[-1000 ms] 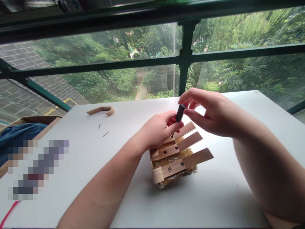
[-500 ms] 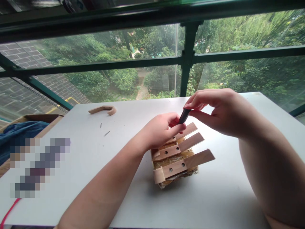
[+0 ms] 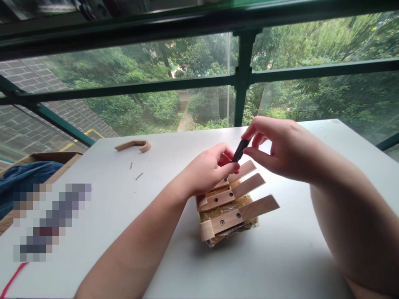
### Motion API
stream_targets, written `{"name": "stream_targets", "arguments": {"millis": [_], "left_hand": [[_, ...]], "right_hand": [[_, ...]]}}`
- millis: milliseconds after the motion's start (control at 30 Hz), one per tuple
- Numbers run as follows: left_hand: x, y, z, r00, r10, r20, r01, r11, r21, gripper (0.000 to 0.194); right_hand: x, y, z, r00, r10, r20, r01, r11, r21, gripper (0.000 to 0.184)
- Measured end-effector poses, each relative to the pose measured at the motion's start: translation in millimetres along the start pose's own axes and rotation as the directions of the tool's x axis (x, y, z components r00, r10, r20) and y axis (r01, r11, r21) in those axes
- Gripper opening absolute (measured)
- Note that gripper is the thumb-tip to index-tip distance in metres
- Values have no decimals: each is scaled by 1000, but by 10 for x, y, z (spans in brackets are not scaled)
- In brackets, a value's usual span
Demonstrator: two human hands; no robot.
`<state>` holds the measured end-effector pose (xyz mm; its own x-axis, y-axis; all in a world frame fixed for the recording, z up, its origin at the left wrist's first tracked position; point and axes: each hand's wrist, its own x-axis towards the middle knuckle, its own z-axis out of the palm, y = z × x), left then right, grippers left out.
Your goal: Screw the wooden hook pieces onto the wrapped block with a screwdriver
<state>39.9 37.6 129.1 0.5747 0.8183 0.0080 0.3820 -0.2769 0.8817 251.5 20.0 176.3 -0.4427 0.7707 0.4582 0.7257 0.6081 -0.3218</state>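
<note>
Black handle: held slanted above the far end of the block, between the two hands; whatever lies below its lower end is mostly hidden by fingers.
Left hand: half curled, thumb and fingers closed around the lower end of the handle; the far edge of the block is covered by it.
Right hand: loosely bent, the top of the handle pinched lightly by thumb and forefinger – the palm is left clear of it.
Block: wrapped in clear, brownish tape and set on the white table, just below the left hand and nearer the person than the handle.
Wooden hooks: three are laid side by side across the block, their flat ends jutting past its right edge; two screw heads are seen on each of the nearer two, and one on the farthest – the rest of that hook is partly covered by the left hand.
Loose hook: laid near the back edge of the table, well apart from both hands.
Loose screws: two, found between the loose hook and the left forearm.
Box: seen beside the table at far left, blue cloth held inside.
</note>
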Motion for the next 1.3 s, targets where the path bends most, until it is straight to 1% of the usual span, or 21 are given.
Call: {"name": "stream_targets", "arguments": {"millis": [100,200,267,367,467,567,733,900,1033,1133,1300], "left_hand": [[6,-14,-10,1000,17,16,-17,1000,3,21],[8,-5,-15,999,25,38,-25,1000,10,20],[7,14,-16,998,21,52,-23,999,26,18],[2,46,-17,998,29,61,-34,996,82,20],[1,61,-13,999,38,34,-42,989,140,26],[4,55,-2,999,41,11,-42,985,165,30],[8,36,8,999,39,15,-41,986,159,27],[4,37,14,999,34,1,-34,984,174,29],[-2,51,27,999,32,-5,-30,975,219,25],[-2,58,32,999,32,-5,-30,975,221,23],[1,54,29,1000,23,-17,-19,977,214,32]], "right_hand": [[11,39,-7,992,-113,53,108,991,80,23],[17,63,-29,989,-133,67,128,989,72,20],[21,58,-35,992,-107,67,105,994,37,16],[35,25,-11,996,-28,86,29,999,-20,11],[57,-8,28,992,50,116,-44,998,-49,13],[66,-25,45,984,112,138,-105,993,-60,14],[66,-36,61,974,171,146,-169,985,-25,19],[104,-25,152,959,239,153,-247,968,39,28],[126,-22,202,962,243,122,-251,966,57,34],[122,-37,195,960,252,124,-260,964,49,35],[116,-55,166,957,269,107,-268,963,-24,35]]}}
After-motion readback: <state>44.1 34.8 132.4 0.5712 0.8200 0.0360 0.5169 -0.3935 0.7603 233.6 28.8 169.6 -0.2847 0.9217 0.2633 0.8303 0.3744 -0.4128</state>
